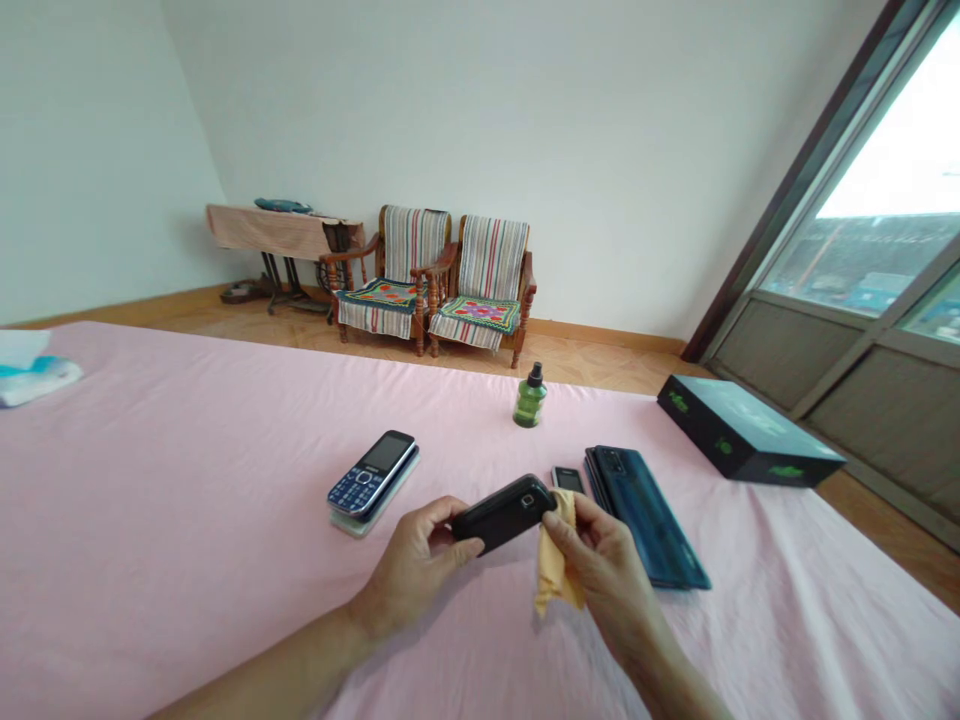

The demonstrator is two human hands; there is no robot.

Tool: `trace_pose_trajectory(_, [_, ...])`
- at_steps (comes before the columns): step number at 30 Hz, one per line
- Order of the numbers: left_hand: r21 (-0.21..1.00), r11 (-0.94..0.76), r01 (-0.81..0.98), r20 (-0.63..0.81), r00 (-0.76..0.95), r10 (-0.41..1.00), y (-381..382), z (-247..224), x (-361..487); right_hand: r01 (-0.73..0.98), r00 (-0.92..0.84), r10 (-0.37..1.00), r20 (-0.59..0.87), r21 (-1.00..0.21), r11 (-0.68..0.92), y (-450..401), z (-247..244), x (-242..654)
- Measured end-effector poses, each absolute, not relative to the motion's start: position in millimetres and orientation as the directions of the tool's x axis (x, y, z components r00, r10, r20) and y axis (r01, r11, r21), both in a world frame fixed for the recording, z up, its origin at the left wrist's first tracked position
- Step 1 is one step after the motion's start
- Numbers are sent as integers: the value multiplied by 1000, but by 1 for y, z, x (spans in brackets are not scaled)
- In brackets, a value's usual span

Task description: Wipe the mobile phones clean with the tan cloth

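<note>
Head view: glossy black, rounded phone (499, 515) in left hand (411, 568), crumpled yellow cloth (554, 570) in right hand (609, 560).

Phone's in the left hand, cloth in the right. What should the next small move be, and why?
Probably draw the yellow cloth along the black phone toward the left hand. That hand grips one end, which should steady it; the right hand has the cloth at the other end, and most of the visible face between them is uncovered.
</note>
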State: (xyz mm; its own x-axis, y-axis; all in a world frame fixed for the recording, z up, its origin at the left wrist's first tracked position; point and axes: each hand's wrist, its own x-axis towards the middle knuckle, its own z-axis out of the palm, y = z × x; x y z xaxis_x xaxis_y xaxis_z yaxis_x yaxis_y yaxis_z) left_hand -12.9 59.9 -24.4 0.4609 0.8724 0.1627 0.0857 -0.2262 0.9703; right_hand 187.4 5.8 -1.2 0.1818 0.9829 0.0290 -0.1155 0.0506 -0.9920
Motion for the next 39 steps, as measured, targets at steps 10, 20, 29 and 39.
trace_pose_trajectory(10, [670,-730,133,617,448,647,49,-20,-17,427,-77,861,502,-764,484,-7,3,179])
trace_pose_trajectory(20, [552,-827,104,727,427,538,41,-13,-17,602,-6,751,661,-597,530,-12,4,168])
trace_pose_trajectory(29, [535,-839,104,736,430,522,41,-16,-16,670,30,621,783,-477,569,-20,5,154])
trace_pose_trajectory(39, [505,-857,103,758,421,497,42,-15,-17,690,-142,552,822,-317,650,-24,-3,136])
